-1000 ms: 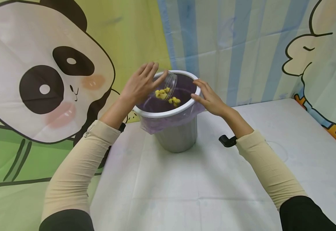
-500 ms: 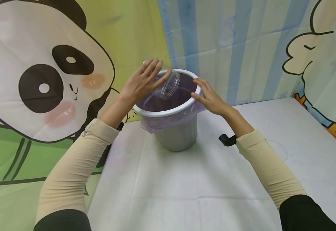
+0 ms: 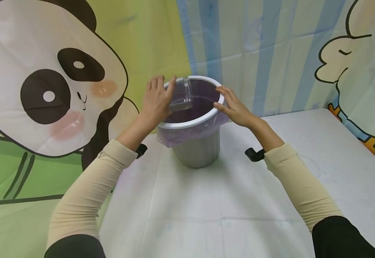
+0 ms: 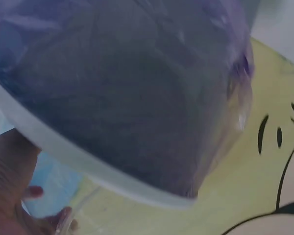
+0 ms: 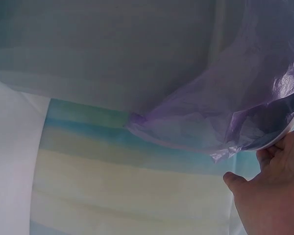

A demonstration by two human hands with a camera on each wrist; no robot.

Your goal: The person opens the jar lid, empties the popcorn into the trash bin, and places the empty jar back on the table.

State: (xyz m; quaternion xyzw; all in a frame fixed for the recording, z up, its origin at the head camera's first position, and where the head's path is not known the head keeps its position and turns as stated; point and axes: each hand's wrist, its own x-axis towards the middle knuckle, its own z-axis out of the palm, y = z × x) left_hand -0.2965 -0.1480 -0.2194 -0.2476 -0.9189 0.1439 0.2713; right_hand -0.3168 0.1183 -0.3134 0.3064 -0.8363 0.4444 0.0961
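In the head view my left hand [image 3: 156, 100] holds a clear plastic jar [image 3: 181, 95] on its side over the bin, its mouth facing right. No pieces show inside the jar. The grey bin [image 3: 197, 152] stands upright with a white rim [image 3: 187, 124] and a purple plastic liner [image 3: 190, 134] folded over it. My right hand [image 3: 237, 107] grips the rim on the right side, thumb and fingers about it. From the right wrist, the right hand [image 5: 272, 196] shows at the rim beside the purple bag [image 5: 186, 122]. The bin's bottom inside is hidden.
A white-covered table [image 3: 187, 200] carries the bin near its back edge. Behind stand cloth walls, one with a panda print [image 3: 45, 100], the other with blue stripes [image 3: 271, 57]. Black wrist mounts [image 3: 254, 154] stick out below both forearms.
Yellow popcorn fell out of the jar into the bin and went out of sight. My left hand has since swung the jar from mouth-down to nearly level. The right hand stayed at the rim.
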